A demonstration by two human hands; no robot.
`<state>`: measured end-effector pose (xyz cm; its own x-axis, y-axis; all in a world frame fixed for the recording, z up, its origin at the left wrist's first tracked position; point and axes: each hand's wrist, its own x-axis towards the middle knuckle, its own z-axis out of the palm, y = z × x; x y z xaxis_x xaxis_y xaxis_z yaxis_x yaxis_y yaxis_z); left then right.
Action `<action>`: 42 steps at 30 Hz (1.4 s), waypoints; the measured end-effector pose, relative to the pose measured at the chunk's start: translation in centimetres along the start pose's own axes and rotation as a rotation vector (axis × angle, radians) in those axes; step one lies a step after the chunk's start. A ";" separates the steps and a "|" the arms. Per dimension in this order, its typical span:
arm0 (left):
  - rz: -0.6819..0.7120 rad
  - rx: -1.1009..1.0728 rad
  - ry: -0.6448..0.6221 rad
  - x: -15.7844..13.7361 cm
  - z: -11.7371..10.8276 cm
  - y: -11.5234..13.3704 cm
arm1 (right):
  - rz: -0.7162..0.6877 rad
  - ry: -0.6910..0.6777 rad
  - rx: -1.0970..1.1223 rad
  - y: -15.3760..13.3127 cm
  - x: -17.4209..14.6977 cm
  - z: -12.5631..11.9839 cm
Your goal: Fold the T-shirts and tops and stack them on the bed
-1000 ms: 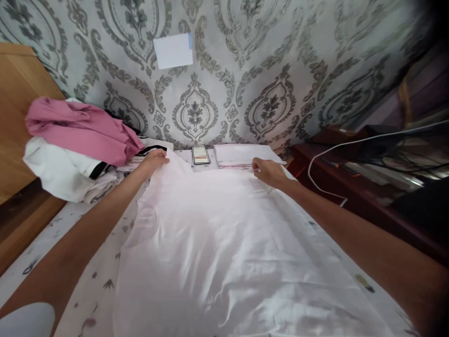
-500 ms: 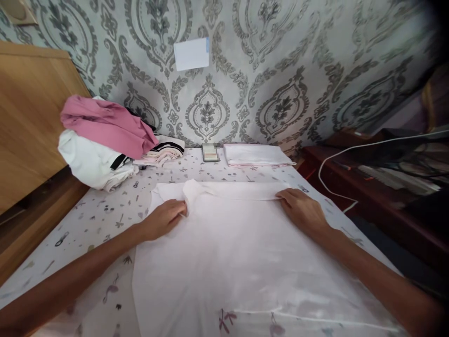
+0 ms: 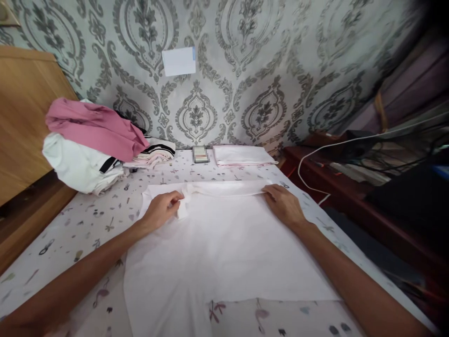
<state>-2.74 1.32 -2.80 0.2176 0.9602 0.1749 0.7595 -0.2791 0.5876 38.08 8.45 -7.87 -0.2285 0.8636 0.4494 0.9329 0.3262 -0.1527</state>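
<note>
A thin white garment (image 3: pixel 224 238) lies spread over a patterned sheet, its far edge turned over into a narrow strip (image 3: pixel 228 188). My left hand (image 3: pixel 163 206) pinches a small flap of the cloth near the strip's left end, thumb and forefinger together. At the strip's right end, the fingers of my right hand (image 3: pixel 284 203) are closed on the turned edge. Which part of the garment this edge belongs to, I cannot tell.
A pile with a pink garment (image 3: pixel 94 126) and white clothes (image 3: pixel 77 161) stands at the back left beside a wooden cabinet (image 3: pixel 31 117). Against the wall lie a small blurred box (image 3: pixel 200 154) and a folded white cloth (image 3: pixel 242 155). A white cable (image 3: pixel 328 145) hangs at right.
The garment's near right edge has drawn back toward the wall and lies flatter, baring more of the sheet. Both hands keep their hold at the far edge. The view has shifted slightly right.
</note>
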 end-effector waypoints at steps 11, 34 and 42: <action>0.166 -0.159 -0.217 -2.7 -2.5 -0.5 | 0.023 0.018 0.074 1.0 0.1 1.1; -0.136 0.412 0.018 5.1 -6.5 -10.2 | 0.113 -0.084 -0.124 1.1 2.1 -0.6; -0.191 0.348 -0.189 7.2 -6.5 -10.5 | -0.025 -0.176 0.008 0.2 5.1 1.8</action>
<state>-13.12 11.09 -2.61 0.1364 0.9876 -0.0776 0.9513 -0.1088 0.2884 36.62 13.60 -7.17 -0.2972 0.9089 0.2926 0.9242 0.3508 -0.1509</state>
